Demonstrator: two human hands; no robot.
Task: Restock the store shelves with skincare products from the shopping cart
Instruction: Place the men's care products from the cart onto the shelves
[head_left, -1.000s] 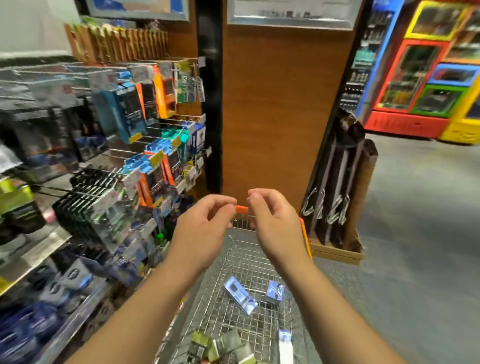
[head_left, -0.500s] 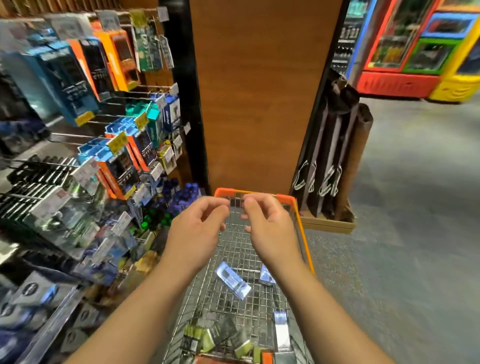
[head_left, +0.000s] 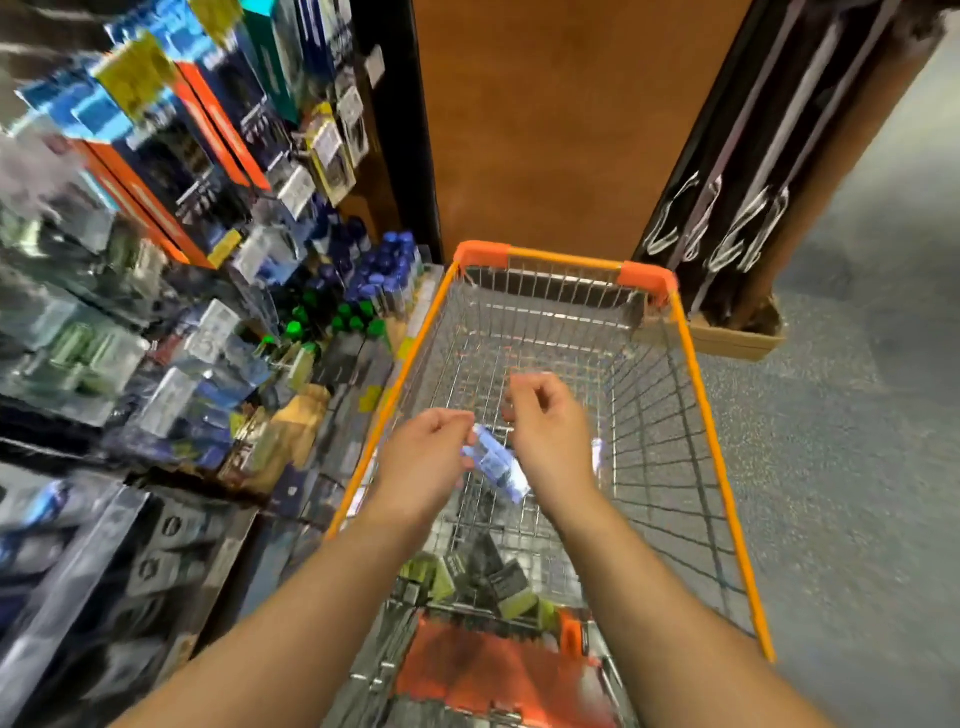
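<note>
The orange-rimmed wire shopping cart (head_left: 696, 395) stands in front of me. A blue skincare packet (head_left: 496, 462) lies on its wire floor. My left hand (head_left: 423, 462) and my right hand (head_left: 550, 436) hover over the cart on either side of that packet, fingers loosely curled. My left fingertips overlap the packet's far end; whether they touch it I cannot tell. Neither hand plainly holds anything. Another blue packet (head_left: 597, 452) shows just right of my right wrist. Several green-and-black packets (head_left: 488, 577) lie at the cart's near end.
Packed store shelves (head_left: 208, 312) with hanging boxes and blue and green bottles run close along the cart's left side. A brown wooden panel (head_left: 545, 130) rises beyond the cart. Dark bags stand in a cardboard box (head_left: 737, 340) at the right, with grey floor (head_left: 841, 467) beside it.
My view has tilted down into the cart. Both hands have dropped from near the far rim to lower over the cart, around the blue packet.
</note>
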